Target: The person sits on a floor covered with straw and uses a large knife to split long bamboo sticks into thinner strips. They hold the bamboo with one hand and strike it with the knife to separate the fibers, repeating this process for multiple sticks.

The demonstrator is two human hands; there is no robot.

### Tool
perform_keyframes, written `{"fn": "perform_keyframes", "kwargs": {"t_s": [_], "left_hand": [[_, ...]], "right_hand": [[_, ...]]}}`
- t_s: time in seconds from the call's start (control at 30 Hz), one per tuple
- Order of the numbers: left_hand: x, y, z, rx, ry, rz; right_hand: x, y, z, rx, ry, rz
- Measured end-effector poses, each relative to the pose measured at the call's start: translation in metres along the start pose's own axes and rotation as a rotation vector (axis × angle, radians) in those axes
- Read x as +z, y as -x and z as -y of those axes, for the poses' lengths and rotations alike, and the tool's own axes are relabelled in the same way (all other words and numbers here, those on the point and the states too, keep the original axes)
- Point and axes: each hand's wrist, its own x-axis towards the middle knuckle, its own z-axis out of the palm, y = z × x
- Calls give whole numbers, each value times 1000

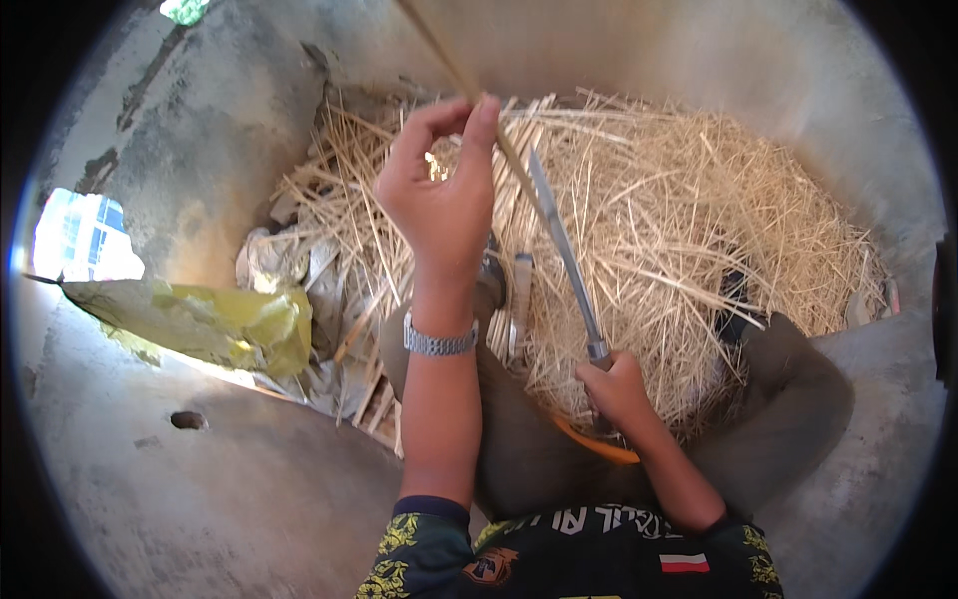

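My left hand, with a metal watch on its wrist, is raised in front of me. Its thumb and fingertips pinch a long thin strip, probably bamboo, which slants from the top edge down to the right. In my right hand, lower and to the right, is a knife gripped by its handle. The long narrow blade points up and a little left. Its upper part lies close beside the strip's lower end; whether they touch I cannot tell.
A thick heap of pale shavings and thin strips covers the ground around my bent legs. A curved concrete wall closes off the far side. Yellow plastic sheeting lies at left. A flat narrow piece stands between my legs.
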Motion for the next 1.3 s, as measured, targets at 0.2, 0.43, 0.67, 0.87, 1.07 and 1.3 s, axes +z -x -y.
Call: {"fn": "perform_keyframes", "kwargs": {"t_s": [0.2,0.43,0.67,0.87,1.07,1.3], "left_hand": [[16,12,-10,242,-92,3],[19,10,-9,56,35,-10],[14,10,-1,28,39,-84],[15,5,-6,-60,33,-102],[13,3,3,-56,26,-114],[3,-7,9,-6,-125,-216]], "right_hand": [[-1,-19,-5,125,-176,85],[6,-44,-44,207,-42,-41],[15,-73,-68,-120,105,-45],[-12,-107,-161,317,303,-182],[8,-82,-95,173,140,-219],[6,-81,-77,-69,166,-206]]}}
